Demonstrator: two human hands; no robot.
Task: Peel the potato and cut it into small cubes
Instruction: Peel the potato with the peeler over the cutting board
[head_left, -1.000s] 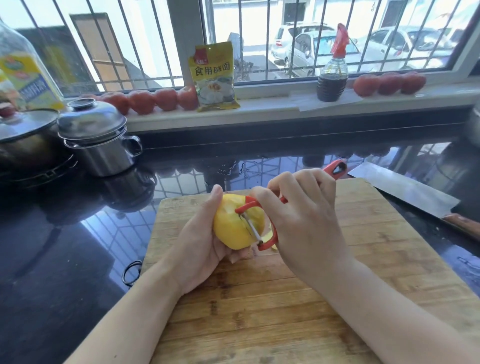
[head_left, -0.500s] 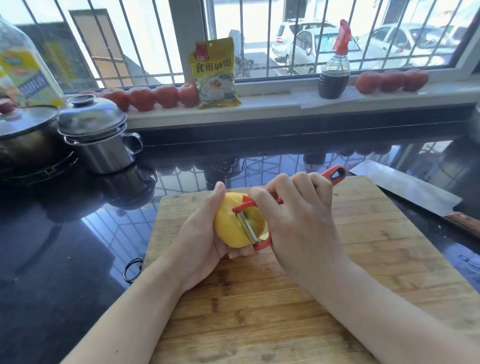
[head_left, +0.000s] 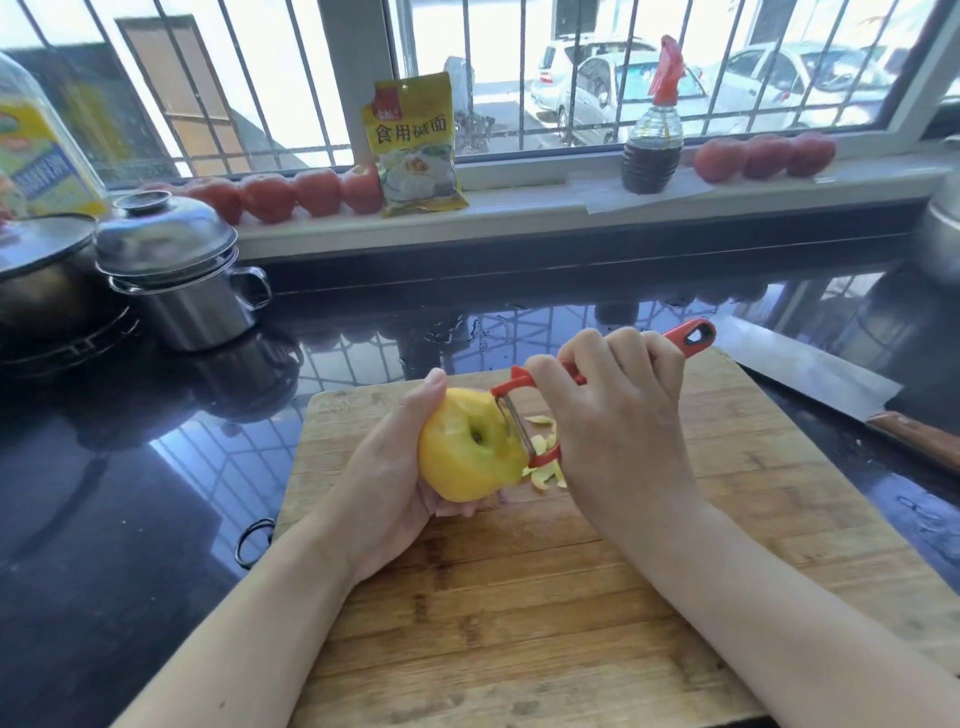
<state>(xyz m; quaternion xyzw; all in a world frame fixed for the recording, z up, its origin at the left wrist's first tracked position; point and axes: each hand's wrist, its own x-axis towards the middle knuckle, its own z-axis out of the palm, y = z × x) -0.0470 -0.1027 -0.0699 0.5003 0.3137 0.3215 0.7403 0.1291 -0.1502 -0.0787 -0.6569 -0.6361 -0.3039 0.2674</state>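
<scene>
Your left hand (head_left: 387, 483) cups the potato (head_left: 470, 447) while your right hand (head_left: 618, 415), gripping the peeler (head_left: 524, 415), has finished a stroke, fresh peel (head_left: 545, 467) now hanging off: peeling nearly complete.

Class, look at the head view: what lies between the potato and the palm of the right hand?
In the head view, the red peeler's blade and curled peel strips lie between the potato and the right hand.
</scene>
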